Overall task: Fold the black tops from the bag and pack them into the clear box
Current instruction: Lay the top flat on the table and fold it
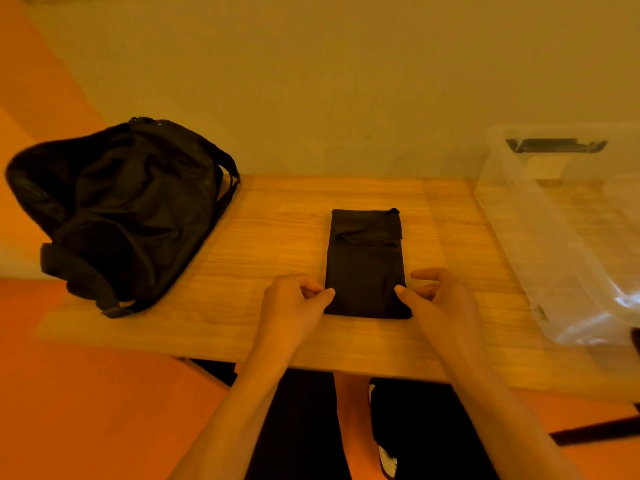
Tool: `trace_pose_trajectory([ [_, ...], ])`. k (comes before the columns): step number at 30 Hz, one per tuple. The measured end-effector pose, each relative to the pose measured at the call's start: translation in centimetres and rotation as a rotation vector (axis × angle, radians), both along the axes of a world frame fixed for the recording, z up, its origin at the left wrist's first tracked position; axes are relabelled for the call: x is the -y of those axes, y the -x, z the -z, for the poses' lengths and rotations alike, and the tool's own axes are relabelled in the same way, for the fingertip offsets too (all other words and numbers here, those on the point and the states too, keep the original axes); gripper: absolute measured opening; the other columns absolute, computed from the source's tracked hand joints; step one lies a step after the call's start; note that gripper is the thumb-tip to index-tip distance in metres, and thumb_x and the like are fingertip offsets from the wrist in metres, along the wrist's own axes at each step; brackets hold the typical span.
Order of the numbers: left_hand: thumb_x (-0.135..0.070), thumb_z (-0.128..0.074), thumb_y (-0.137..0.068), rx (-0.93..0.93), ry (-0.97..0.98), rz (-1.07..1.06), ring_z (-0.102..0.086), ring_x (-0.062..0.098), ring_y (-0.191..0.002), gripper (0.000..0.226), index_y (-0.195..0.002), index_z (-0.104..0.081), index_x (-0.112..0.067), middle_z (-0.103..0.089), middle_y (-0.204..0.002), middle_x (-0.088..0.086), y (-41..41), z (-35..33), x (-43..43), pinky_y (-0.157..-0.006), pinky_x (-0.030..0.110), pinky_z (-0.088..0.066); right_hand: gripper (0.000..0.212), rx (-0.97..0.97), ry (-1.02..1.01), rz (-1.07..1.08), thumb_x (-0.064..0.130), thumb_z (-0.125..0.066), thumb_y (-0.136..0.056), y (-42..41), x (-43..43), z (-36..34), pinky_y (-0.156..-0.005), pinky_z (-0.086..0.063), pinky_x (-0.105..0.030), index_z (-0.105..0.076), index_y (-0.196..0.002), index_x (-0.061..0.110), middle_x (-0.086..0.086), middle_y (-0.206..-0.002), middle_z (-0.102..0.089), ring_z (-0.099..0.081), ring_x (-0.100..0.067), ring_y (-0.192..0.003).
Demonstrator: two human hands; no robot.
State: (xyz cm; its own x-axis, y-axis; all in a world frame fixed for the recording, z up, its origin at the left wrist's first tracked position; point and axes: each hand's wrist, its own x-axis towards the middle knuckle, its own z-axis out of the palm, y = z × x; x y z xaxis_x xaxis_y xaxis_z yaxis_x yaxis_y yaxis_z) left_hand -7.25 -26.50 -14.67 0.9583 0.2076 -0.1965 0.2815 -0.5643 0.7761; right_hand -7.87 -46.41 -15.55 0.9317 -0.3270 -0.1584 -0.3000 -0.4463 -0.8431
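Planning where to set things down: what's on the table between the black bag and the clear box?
In the head view, the folded black top, left hand and right hand at its near end; bare table otherwise.

One head-worn camera looks forward and down, close over the desk (277,220): wall (346,81) at 12 o'clock, bag (121,202) at 10, clear box (512,216) at 2.

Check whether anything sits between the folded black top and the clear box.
Nothing visible does. The top lies between the left hand and right hand; bare table runs from it to the box on the right. The bag sits far left.
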Motion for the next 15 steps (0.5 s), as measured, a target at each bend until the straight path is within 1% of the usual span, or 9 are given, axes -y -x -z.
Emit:
trace_pose_trajectory([
  [4, -0.030, -0.076, -0.090, -0.030, 0.024, 0.001, -0.063, 0.007, -0.084, 0.010, -0.082, -0.070, -0.027, -0.068, -0.085, -0.006, 0.16, -0.17, -0.07, -0.065, 0.020, -0.045, 0.039, -0.026, -0.026, 0.001, 0.028, -0.078, -0.087, 0.28, 0.29, -0.03, -0.059, -0.039, -0.019, -0.058, -0.121, 0.024, 0.006, -0.090, -0.066, -0.060, -0.004, -0.080],
  [7, -0.032, -0.075, -0.089, -0.053, 0.005, 0.013, -0.060, 0.006, -0.079, 0.011, -0.081, -0.069, -0.026, -0.064, -0.082, -0.007, 0.36, -0.17, 0.07, -0.061, 0.021, -0.042, 0.041, -0.012, -0.010, -0.026, 0.022, -0.079, -0.085, 0.84, 0.60, -0.03, -0.059, -0.038, -0.018, -0.056, -0.119, 0.024, 0.005, -0.084, -0.067, -0.061, -0.004, -0.077],
  [11, -0.040, -0.070, -0.094, -0.055, -0.011, 0.022, -0.060, 0.006, -0.077, 0.020, -0.078, -0.068, -0.027, -0.066, -0.080, -0.005, 0.20, -0.33, 0.39, -0.063, 0.022, -0.045, 0.046, -0.020, 0.012, -0.046, 0.030, -0.079, -0.086, 0.36, 0.39, -0.31, -0.059, -0.038, -0.017, -0.054, -0.124, 0.025, 0.007, -0.086, -0.067, -0.060, -0.003, -0.078],
  [13, -0.035, -0.070, -0.094, -0.044, -0.032, 0.015, -0.060, 0.007, -0.077, 0.021, -0.078, -0.070, -0.023, -0.066, -0.080, -0.003, 0.21, -0.27, 0.44, -0.065, 0.022, -0.047, 0.049, -0.015, -0.021, -0.041, 0.029, -0.078, -0.087, 0.06, 0.45, -0.40, -0.060, -0.039, -0.018, -0.054, -0.128, 0.023, 0.006, -0.086, -0.068, -0.061, -0.003, -0.079],
  [15, -0.031, -0.071, -0.093, -0.032, -0.030, -0.007, -0.060, 0.008, -0.076, 0.019, -0.077, -0.070, -0.020, -0.066, -0.079, -0.004, 0.38, -0.15, 0.35, -0.063, 0.023, -0.046, 0.048, -0.008, -0.034, -0.043, 0.028, -0.078, -0.087, 0.03, 0.59, -0.32, -0.060, -0.039, -0.018, -0.055, -0.129, 0.022, 0.004, -0.086, -0.069, -0.062, -0.004, -0.079],
])
